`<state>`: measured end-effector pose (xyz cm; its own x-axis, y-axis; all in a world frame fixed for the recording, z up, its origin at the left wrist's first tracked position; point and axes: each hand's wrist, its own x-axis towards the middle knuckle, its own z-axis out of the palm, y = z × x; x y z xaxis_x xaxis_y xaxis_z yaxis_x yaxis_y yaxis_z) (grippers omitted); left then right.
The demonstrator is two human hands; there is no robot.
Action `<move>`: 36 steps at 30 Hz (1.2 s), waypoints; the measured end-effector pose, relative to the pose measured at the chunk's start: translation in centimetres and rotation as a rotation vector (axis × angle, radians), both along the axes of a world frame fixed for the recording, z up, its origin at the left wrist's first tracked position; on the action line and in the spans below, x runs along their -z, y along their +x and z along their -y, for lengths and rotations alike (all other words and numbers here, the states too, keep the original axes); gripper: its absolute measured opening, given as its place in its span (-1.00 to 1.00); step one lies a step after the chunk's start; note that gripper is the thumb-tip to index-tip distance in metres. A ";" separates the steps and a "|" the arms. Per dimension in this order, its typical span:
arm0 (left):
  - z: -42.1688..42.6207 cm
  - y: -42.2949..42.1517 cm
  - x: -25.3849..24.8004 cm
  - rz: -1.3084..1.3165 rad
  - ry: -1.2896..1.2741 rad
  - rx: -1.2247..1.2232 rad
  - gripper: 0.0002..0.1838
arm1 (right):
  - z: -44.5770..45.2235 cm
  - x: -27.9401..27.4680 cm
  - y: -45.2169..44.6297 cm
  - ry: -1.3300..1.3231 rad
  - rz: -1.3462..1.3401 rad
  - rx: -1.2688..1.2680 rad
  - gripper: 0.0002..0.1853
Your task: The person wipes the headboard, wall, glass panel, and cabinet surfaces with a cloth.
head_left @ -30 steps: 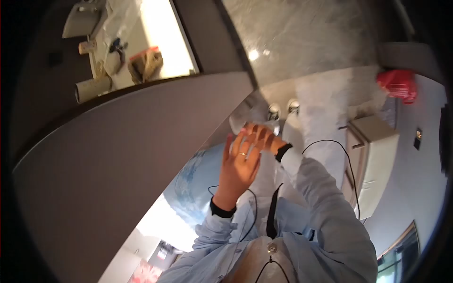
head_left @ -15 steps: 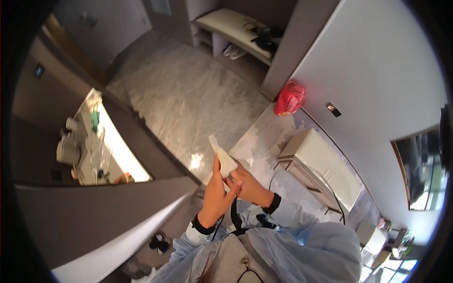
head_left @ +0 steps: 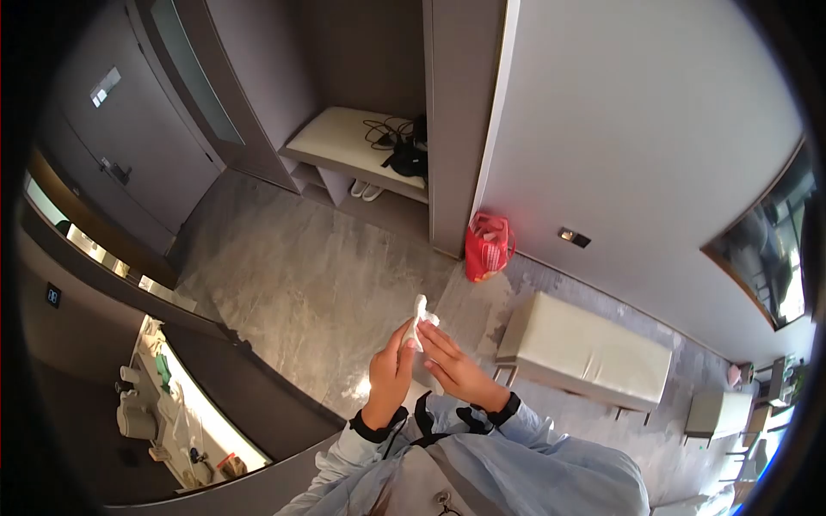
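A crumpled white tissue (head_left: 420,308) is pressed between my two hands, its upper end sticking out above the fingertips. My left hand (head_left: 390,380) closes on it from the left, fingers pointing up. From the right, my right hand (head_left: 460,371) lies against it with long, slanted fingers. The lower part of the tissue is hidden between the palms. Both wrists wear black bands below light blue sleeves.
A red bag (head_left: 489,249) stands on the floor by the wall. To the right is a cream bench (head_left: 589,353). A lit counter (head_left: 215,421) holds several items at left. Ahead are a grey door (head_left: 129,146) and a padded shoe bench (head_left: 331,138) with cables and shoes.
The view has tilted up toward the door and bench. The tissue, spread wider before, is now bunched smaller between my hands, and my right hand's fingers have straightened against it.
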<state>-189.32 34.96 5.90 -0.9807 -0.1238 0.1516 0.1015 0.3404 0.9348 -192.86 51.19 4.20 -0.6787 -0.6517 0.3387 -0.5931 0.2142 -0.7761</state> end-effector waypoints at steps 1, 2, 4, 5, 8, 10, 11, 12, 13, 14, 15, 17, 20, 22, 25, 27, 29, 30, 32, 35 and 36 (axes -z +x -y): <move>-0.6 -1.9 -0.5 0.002 0.004 -0.008 -0.56 | -0.3 0.0 -1.4 -0.016 0.030 0.013 -0.44; -1.2 -3.7 -1.4 -0.002 -0.001 0.015 -0.55 | -0.7 0.1 -3.3 -0.040 -0.019 0.005 -0.42; -2.4 -7.4 -1.6 -0.068 -0.017 0.058 -0.46 | -1.8 -0.1 -6.4 -0.039 -0.013 0.030 -0.42; -3.0 -9.0 -1.5 -0.069 -0.014 0.064 -0.46 | -2.3 -0.3 -8.0 -0.047 -0.021 0.060 -0.42; -4.4 -13.0 -1.5 -0.101 -0.050 0.121 -0.42 | -3.9 -1.0 -11.3 0.031 -0.090 0.148 -0.40; -4.7 -16.0 -1.8 0.002 0.056 0.254 -0.43 | -4.7 -0.8 -13.3 0.064 -0.124 0.226 -0.41; -4.9 -17.6 -1.9 0.002 0.060 0.271 -0.43 | -4.9 -0.4 -14.4 0.069 -0.124 0.243 -0.41; -4.9 -19.3 -2.1 -0.016 0.047 0.332 -0.44 | -4.8 -0.2 -15.5 0.046 -0.161 0.306 -0.42; -4.8 -21.1 -2.6 -0.035 0.031 0.397 -0.46 | -4.7 -0.2 -16.7 0.020 -0.200 0.374 -0.44; -4.8 -23.0 -3.1 -0.038 0.030 0.425 -0.46 | -4.6 -0.3 -18.0 0.019 -0.211 0.416 -0.46; -4.9 -25.1 -3.8 -0.066 0.048 0.492 -0.47 | -4.5 -0.4 -19.3 0.022 -0.218 0.450 -0.46; -5.3 -29.7 -5.7 -0.109 0.070 0.605 -0.47 | -4.0 -1.4 -22.4 0.049 -0.400 0.675 -0.45; -5.7 -36.9 -9.4 -0.421 -0.003 0.799 -0.46 | -3.1 -2.0 -29.0 0.025 -0.619 0.886 -0.38; -5.1 -42.2 -12.5 -0.526 -0.065 0.868 -0.47 | -2.0 -3.5 -34.5 -0.037 -0.861 1.052 -0.33; -4.2 -49.2 -15.8 -0.757 -0.108 0.951 -0.50 | -0.2 -7.2 -42.9 -0.120 -1.019 1.181 -0.34; -3.8 -53.7 -17.2 -0.917 0.067 0.773 -0.46 | 1.4 -9.6 -48.1 -0.165 -1.048 1.203 -0.34; -2.3 -57.6 -17.5 -1.048 0.154 0.667 -0.59 | 2.6 -11.5 -53.0 -0.100 -0.892 1.169 -0.34; -1.4 -59.4 -17.1 -1.088 0.164 0.611 -0.62 | 3.5 -12.3 -54.8 0.080 -0.861 1.252 -0.35; 0.2 -61.6 -16.3 -1.134 0.151 0.519 -0.71 | 5.0 -12.4 -58.3 0.346 -0.921 1.441 -0.35; 1.8 -63.5 -15.3 -1.184 0.085 0.533 -0.62 | 6.2 -12.2 -59.5 0.234 -0.870 1.484 -0.43; 1.9 -64.1 -14.7 -1.179 0.130 0.549 -0.62 | 6.1 -12.8 -59.5 0.279 -0.887 1.444 -0.45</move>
<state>-253.41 33.06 20.61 -0.1939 0.1689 0.9664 0.9731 -0.0921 0.2114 -252.39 45.09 16.96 -0.4062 0.1718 0.8975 -0.0075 0.9815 -0.1913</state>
